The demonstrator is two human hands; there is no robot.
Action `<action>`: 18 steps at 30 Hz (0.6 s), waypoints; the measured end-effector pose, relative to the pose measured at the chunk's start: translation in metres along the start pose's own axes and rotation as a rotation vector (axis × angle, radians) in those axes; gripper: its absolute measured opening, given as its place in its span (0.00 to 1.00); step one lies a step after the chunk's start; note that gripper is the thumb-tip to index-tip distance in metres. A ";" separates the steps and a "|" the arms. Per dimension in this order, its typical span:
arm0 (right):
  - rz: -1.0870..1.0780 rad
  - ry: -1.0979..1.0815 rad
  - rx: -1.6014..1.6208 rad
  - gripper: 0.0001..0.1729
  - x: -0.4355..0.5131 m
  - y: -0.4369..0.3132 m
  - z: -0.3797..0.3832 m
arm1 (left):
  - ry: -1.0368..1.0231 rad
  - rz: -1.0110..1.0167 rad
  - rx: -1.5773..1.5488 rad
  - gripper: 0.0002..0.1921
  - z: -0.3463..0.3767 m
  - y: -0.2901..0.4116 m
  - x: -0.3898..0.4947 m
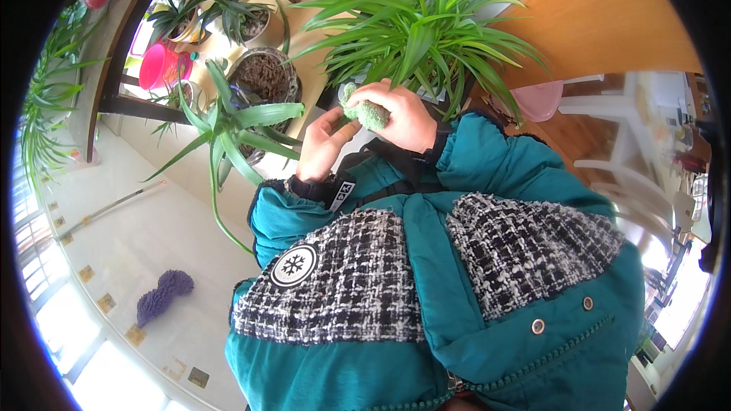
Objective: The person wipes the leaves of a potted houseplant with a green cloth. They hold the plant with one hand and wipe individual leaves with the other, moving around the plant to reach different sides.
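My right hand is closed around a bunched green fluffy cloth, part of which sticks out between the fingers. Close beside it on the left, my left hand has its thumb and fingertips against the cloth's edge, perhaps with a leaf tip between them; I cannot tell. Just beyond both hands stands a bushy spider plant with long narrow leaves. An aloe-like plant spreads its thick leaves to the left of my left hand. Behind it is a round pot of soil.
Smaller potted plants and a pink pot stand at the upper left by a dark frame. A wooden panel rises at the upper right. A purple cloth lies on the pale floor; white chairs are at right.
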State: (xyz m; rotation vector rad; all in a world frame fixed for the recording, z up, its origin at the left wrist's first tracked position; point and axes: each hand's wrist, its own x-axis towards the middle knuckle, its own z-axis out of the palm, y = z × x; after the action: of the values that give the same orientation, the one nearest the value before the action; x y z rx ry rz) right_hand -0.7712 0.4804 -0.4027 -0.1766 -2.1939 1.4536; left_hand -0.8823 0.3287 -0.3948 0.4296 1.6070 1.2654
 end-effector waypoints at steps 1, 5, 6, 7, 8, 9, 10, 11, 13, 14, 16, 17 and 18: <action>-0.011 -0.003 0.012 0.16 0.000 -0.001 0.001 | -0.011 0.011 -0.025 0.17 -0.001 0.001 -0.002; -0.028 -0.104 0.088 0.16 0.001 -0.008 -0.004 | -0.033 0.016 -0.039 0.17 -0.007 0.012 -0.015; -0.025 -0.129 0.143 0.17 0.000 -0.012 -0.006 | -0.027 0.007 -0.022 0.18 -0.008 0.016 -0.019; 0.011 -0.156 0.207 0.17 0.000 -0.016 -0.009 | -0.031 0.019 -0.011 0.20 -0.009 0.020 -0.024; 0.046 -0.184 0.276 0.17 0.000 -0.020 -0.013 | -0.017 -0.009 -0.038 0.20 -0.012 0.026 -0.028; 0.084 -0.214 0.347 0.18 0.000 -0.024 -0.017 | 0.003 -0.045 -0.062 0.21 -0.016 0.032 -0.033; 0.096 -0.257 0.400 0.19 0.000 -0.028 -0.023 | -0.028 0.034 -0.020 0.21 -0.020 0.040 -0.038; 0.119 -0.288 0.443 0.18 -0.001 -0.032 -0.030 | 0.018 0.095 0.055 0.21 -0.024 0.046 -0.041; 0.140 -0.333 0.515 0.17 -0.001 -0.040 -0.044 | 0.087 0.210 0.031 0.20 -0.031 0.058 -0.045; 0.166 -0.339 0.549 0.15 -0.001 -0.042 -0.053 | 0.129 0.233 0.013 0.19 -0.032 0.063 -0.042; 0.160 -0.280 0.598 0.14 -0.002 -0.047 -0.070 | 0.176 0.294 -0.024 0.18 -0.032 0.069 -0.036; 0.160 -0.244 0.650 0.14 -0.003 -0.048 -0.078 | 0.183 0.315 -0.052 0.17 -0.031 0.071 -0.032; 0.192 -0.198 0.727 0.14 -0.005 -0.050 -0.087 | 0.167 0.327 -0.071 0.17 -0.029 0.072 -0.026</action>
State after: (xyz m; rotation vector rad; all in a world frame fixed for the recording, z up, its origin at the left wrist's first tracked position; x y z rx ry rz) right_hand -0.7178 0.5298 -0.3333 0.0134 -1.6718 2.3555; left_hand -0.9168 0.3217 -0.3204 0.5720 1.6701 1.6359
